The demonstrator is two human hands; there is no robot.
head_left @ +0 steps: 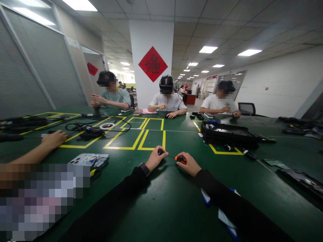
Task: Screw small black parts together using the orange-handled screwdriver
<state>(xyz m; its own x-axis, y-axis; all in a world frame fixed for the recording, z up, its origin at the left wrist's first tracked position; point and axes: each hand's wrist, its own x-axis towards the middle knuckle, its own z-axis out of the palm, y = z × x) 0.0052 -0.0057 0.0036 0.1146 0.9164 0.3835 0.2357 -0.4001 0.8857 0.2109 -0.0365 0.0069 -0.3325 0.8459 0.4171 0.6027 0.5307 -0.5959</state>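
In the head view, my right hand (189, 165) is closed around the handle of an orange and black screwdriver (180, 160). Its thin shaft points left toward my left hand (155, 158), which pinches a small dark rounded part (160, 152). Whether the tip touches that part is too small to make out. Both hands are just above the green tabletop (156, 205), near its middle. Blue and white objects (227, 222) lie partly hidden beside and under my right sleeve.
A co-worker's arm (51, 139) reaches in from the left. Beside it lies a grey case (91, 160) with wires. Cables (101, 126) spread over yellow tape outlines. On the right are a black tray (229, 132) and several dark parts. Three people sit across the table.
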